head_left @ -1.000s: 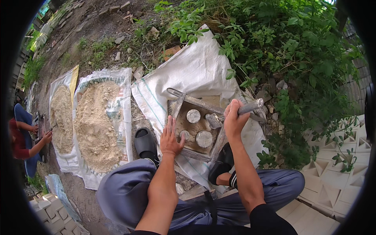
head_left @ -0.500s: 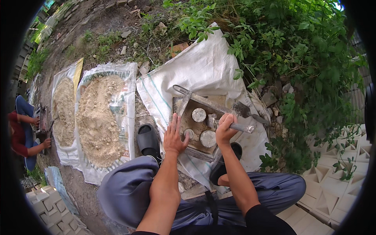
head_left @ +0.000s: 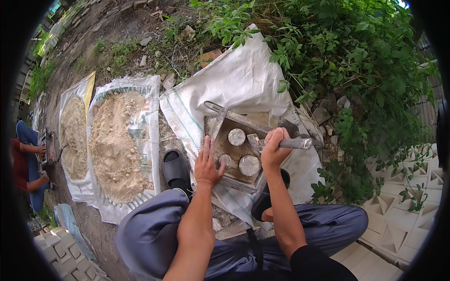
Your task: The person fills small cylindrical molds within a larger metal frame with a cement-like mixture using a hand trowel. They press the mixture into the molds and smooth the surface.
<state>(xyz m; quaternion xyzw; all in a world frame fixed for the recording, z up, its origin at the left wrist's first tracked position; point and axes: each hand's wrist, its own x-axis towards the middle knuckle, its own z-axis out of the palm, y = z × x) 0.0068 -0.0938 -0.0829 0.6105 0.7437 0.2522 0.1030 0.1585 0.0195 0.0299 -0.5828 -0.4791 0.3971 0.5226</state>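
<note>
A square metal mould [head_left: 238, 186] with a raised frame lies on a white woven sack [head_left: 248, 61] in front of me. Inside it, pale powdery material surrounds three round discs, one of them a large disc [head_left: 249, 165]. My left hand [head_left: 207, 164] lies flat along the mould's left side, fingers stretched, its thumb by the small disc [head_left: 225, 160]. In my right hand [head_left: 273, 149] is the grey pipe handle of a hammer [head_left: 297, 143]; its blocky head is over the mould, beside the discs. Whether the head touches the material I cannot tell.
To the left, two opened sacks hold heaps of sandy powder [head_left: 117, 140]. Farther left another person [head_left: 28, 161] works low down. A dark trowel-like tool [head_left: 294, 124] lies beyond my right hand. Plants [head_left: 365, 70] crowd the right; patterned pale blocks [head_left: 398, 220] stand at lower right.
The hammer's handle end has swung slightly up and to the right with my right hand. My left hand keeps its place on the mould. The whole view has shifted a little.
</note>
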